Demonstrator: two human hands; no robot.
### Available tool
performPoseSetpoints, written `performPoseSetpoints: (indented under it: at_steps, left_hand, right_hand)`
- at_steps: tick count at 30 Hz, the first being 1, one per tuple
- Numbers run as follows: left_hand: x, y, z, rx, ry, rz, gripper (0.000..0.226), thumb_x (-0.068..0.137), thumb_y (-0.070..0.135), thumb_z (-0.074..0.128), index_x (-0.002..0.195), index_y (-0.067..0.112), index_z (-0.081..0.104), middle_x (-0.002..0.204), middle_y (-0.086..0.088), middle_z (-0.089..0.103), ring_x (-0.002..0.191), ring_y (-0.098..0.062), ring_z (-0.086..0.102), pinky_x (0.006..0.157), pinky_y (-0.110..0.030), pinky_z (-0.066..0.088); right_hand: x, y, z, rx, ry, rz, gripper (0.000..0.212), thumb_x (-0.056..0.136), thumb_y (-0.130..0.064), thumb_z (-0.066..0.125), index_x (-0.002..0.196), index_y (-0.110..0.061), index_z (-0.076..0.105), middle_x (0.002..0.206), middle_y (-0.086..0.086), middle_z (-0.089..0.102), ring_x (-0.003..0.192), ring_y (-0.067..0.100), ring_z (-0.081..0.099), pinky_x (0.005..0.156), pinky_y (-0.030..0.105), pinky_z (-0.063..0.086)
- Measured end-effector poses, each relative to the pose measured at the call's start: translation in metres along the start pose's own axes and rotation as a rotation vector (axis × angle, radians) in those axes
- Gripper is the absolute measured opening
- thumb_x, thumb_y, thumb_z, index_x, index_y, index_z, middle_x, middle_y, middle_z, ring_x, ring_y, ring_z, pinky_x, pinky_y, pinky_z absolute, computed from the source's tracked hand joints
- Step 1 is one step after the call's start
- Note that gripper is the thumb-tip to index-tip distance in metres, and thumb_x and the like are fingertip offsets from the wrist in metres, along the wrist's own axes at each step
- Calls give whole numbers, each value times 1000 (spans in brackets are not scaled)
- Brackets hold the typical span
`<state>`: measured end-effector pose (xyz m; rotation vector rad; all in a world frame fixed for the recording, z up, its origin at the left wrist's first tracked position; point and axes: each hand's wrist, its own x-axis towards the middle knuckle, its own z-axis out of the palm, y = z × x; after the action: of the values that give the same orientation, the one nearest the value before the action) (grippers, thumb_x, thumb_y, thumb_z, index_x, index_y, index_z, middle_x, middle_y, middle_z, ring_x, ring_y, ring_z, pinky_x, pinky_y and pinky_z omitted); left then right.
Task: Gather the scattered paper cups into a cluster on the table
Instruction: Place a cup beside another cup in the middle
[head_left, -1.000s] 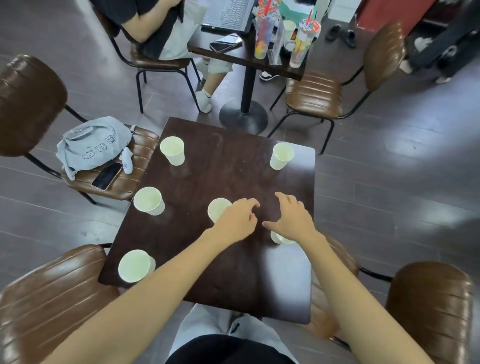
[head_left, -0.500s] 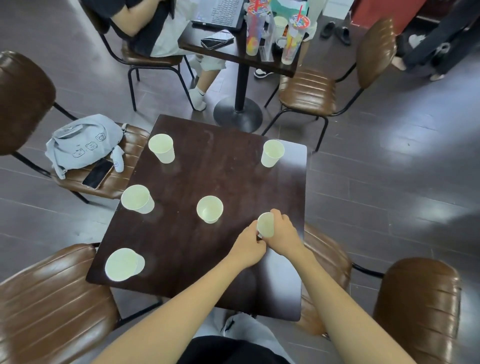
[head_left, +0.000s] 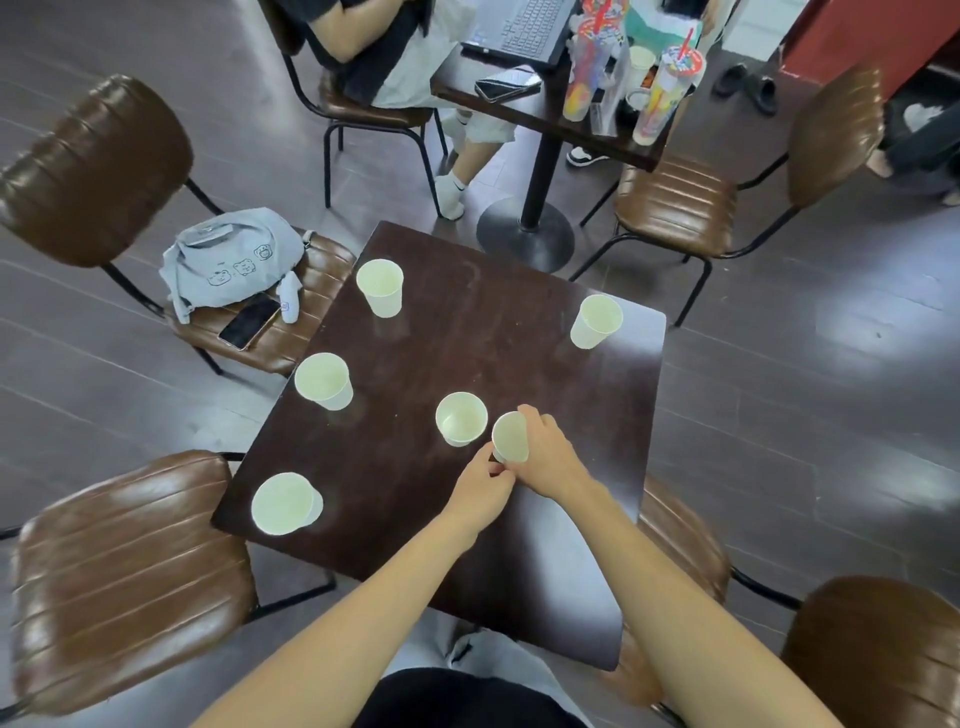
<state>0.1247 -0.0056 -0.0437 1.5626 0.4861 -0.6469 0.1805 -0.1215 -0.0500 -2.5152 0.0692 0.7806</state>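
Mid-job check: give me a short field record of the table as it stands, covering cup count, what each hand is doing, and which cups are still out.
cups on table: six
held cup: tilted, mouth toward the camera, beside centre cup
right hand: wrapped around held cup
left hand: fingertips at held cup's base
still scattered: far-left cup, far-right cup, left-edge cup, near-left cup
table: dark, square

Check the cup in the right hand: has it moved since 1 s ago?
Yes. The held cup in the right hand has come up off the table near its right edge and shifted left, now beside the centre cup.
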Motion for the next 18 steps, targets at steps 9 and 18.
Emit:
performPoseSetpoints:
  at_steps: [9, 18]
  left_hand:
    - [2, -7, -8, 47, 1, -24, 54, 92, 8, 45, 143, 24, 46, 91, 7, 64, 89, -7, 59, 73, -16, 42]
    - [-4, -10, -18, 101, 32, -9, 52, 93, 18, 49, 144, 26, 45, 95, 14, 63, 86, 0, 57, 64, -10, 39]
  right_hand:
    - [4, -8, 2, 1, 3, -7, 60, 81, -31, 70, 131, -21, 41, 123, 11, 53, 110, 38, 58, 86, 42, 52]
    - [-2, -2, -1, -90, -23, -1, 99, 80, -31, 77, 157, -24, 16, 144, 11, 40, 120, 39, 59, 84, 40, 49]
